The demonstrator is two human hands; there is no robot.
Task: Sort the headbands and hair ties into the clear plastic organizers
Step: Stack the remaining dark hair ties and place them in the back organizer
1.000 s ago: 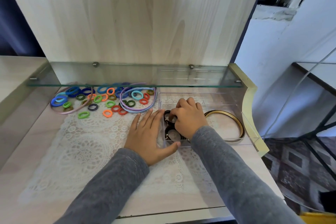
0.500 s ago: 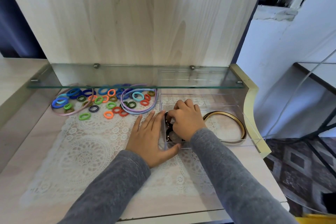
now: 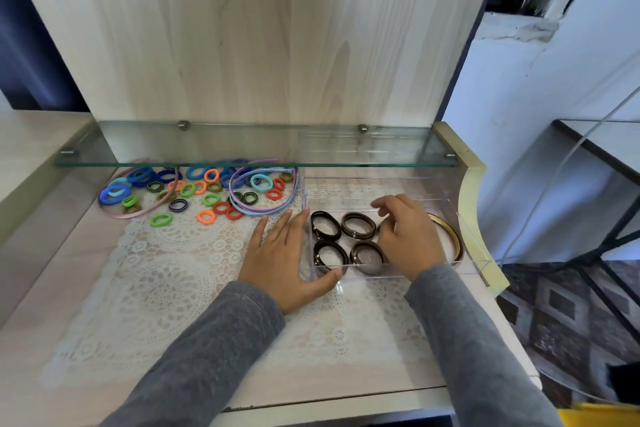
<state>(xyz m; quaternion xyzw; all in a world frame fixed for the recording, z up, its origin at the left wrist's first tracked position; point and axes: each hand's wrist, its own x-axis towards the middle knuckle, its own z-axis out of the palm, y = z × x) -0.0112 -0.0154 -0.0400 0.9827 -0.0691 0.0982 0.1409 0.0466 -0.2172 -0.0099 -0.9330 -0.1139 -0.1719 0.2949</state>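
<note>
Lace mat (image 3: 173, 270) nearest us bears our left hand (image 3: 277, 260), fingers straight and flat against the left wall of the clear organizer (image 3: 363, 184), thumb at its front corner. Inside lie four dark hair ties (image 3: 358, 225). Our right hand (image 3: 408, 236) hangs over them, fingers loosely curled, nothing visibly pinched. A gold headband (image 3: 453, 239) sits just behind. Farther left, coloured hair ties (image 3: 207, 199) and two pastel headbands (image 3: 263, 210) lie unsorted, so we judge most work is ahead.

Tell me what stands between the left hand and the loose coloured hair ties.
Nothing visible blocks the nearest ones: only bare lace mat separates the left hand from the red and orange hair ties at the pile's front. The purple headbands ring some farther back, and the glass shelf overhangs the rearmost.
</note>
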